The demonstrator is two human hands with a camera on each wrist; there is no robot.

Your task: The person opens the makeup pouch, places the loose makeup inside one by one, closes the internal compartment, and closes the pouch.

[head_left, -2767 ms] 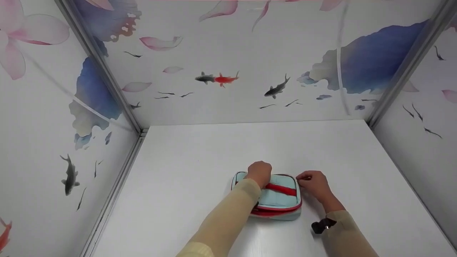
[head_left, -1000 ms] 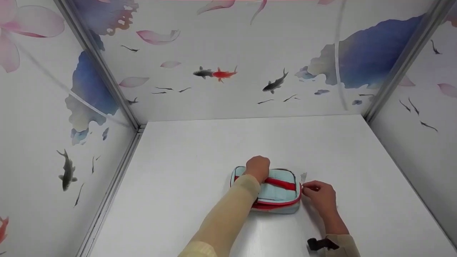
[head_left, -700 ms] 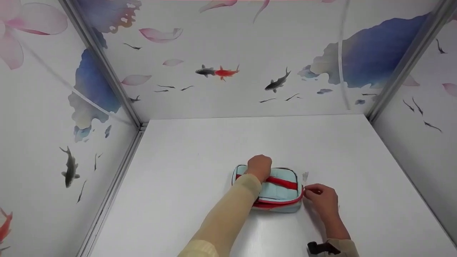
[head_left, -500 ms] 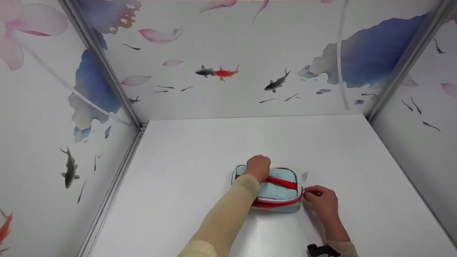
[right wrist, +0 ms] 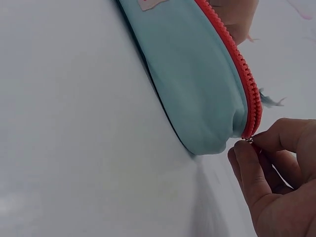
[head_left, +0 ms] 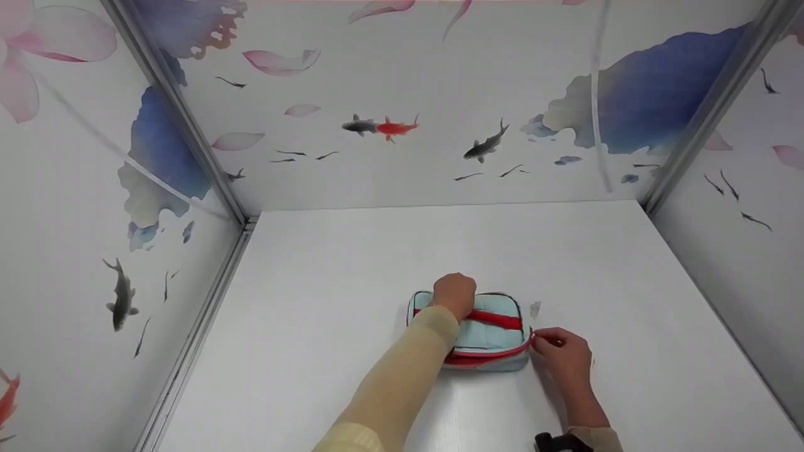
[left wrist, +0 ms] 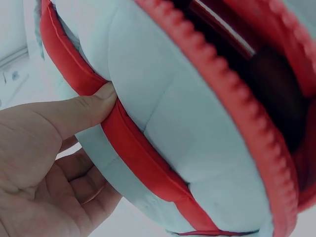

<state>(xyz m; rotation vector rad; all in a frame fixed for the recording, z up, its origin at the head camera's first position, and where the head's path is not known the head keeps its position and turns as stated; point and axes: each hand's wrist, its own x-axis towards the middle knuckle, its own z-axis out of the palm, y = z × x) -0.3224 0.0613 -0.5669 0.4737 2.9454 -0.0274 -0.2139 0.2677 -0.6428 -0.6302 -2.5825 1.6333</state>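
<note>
A light blue zip pouch with red zipper teeth lies on the white table. My left hand grips the red strap across its lid, the thumb pressed on the strap in the left wrist view. At the pouch's right side, my right hand pinches the small metal zipper pull between thumb and forefinger. The zipper gapes along the near side. Through that gap the left wrist view shows a dark stick-shaped thing inside, partly hidden by the red edge.
White panels painted with fish and petals stand left, behind and right, joined by grey metal posts. A small grey mark shows beside the pouch's far right corner. A black wrist strap sits at my right sleeve.
My right hand has moved toward me along the pouch's right side, from its far corner to near the front corner, pinching the zipper pull. My left hand keeps its hold on the strap.
</note>
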